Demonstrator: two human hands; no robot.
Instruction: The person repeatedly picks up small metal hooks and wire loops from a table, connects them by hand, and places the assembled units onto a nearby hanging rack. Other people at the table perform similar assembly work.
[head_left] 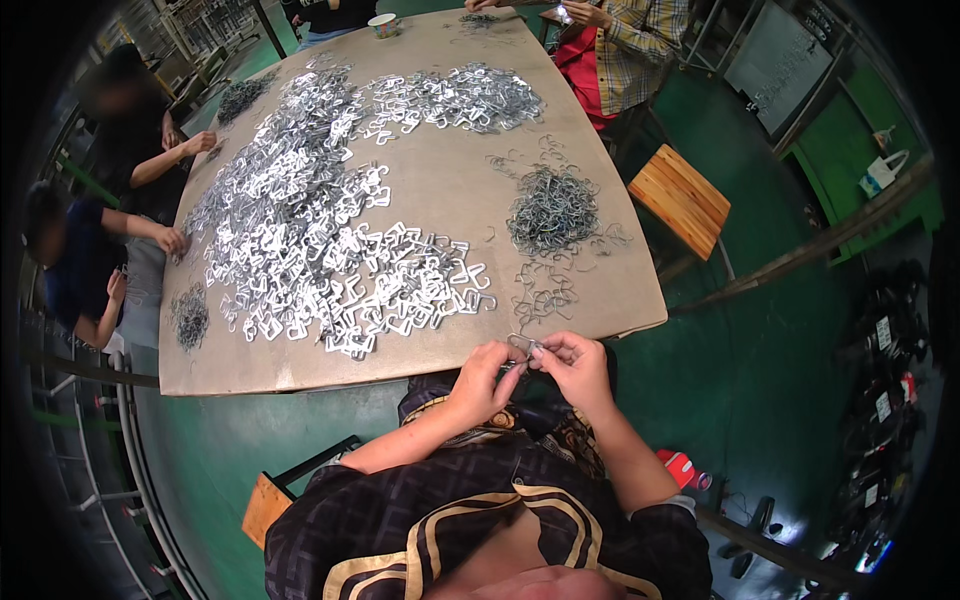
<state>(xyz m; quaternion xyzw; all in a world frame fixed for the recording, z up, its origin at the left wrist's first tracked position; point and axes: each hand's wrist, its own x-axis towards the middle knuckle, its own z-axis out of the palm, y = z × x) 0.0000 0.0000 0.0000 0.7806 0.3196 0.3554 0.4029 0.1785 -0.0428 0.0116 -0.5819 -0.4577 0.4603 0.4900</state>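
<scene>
Just off the table's near edge my left hand [486,384] and my right hand [579,374] meet, fingertips almost touching. Both are closed in a pinch around a small bent wire clip [519,341], whose loop sticks up between them. Fingers hide its lower part, and I cannot make out whether a second piece is joined to it. Beyond my hands, loose thin wire clips [543,292] lie scattered, leading to a dense heap of the same dark wire clips [553,210]. Left of these spreads a large pile of shiny silver metal hooks [330,270].
The brown-topped table [430,185] reaches far ahead. Two people sit along its left side, others at the far end and far right. A smaller clip heap [189,318] lies at the left edge, a bowl [383,25] far off. A wooden stool [680,200] stands right.
</scene>
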